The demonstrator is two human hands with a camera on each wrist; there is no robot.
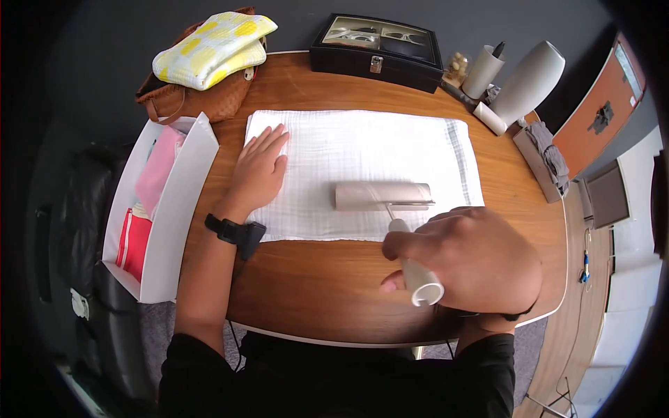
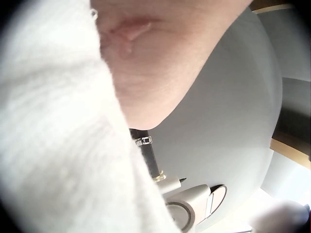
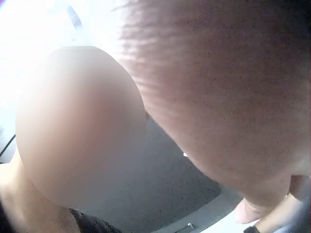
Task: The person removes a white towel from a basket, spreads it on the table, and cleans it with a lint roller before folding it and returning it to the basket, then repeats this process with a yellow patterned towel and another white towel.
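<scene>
A white cloth (image 1: 313,153) with a grey stripe near its right end lies flat on the wooden table. The left hand (image 1: 261,171) rests on its left side, fingers extended; in the left wrist view the palm (image 2: 150,63) is beside the white fabric (image 2: 58,121). The right hand (image 1: 467,258) grips the pale handle (image 1: 420,279) of a lint roller, whose roller head (image 1: 369,196) lies across the cloth's lower middle. In the right wrist view the back part of the right hand (image 3: 223,97) fills the upper right; the roller does not show there.
A white box (image 1: 174,202) with pink and red items stands left of the cloth. Behind are a brown bag (image 1: 219,101) topped by a yellow-and-white cloth, a black glasses case (image 1: 376,66), a cup (image 1: 483,73) and a grey-white device (image 1: 529,83). A small box (image 1: 540,164) sits right.
</scene>
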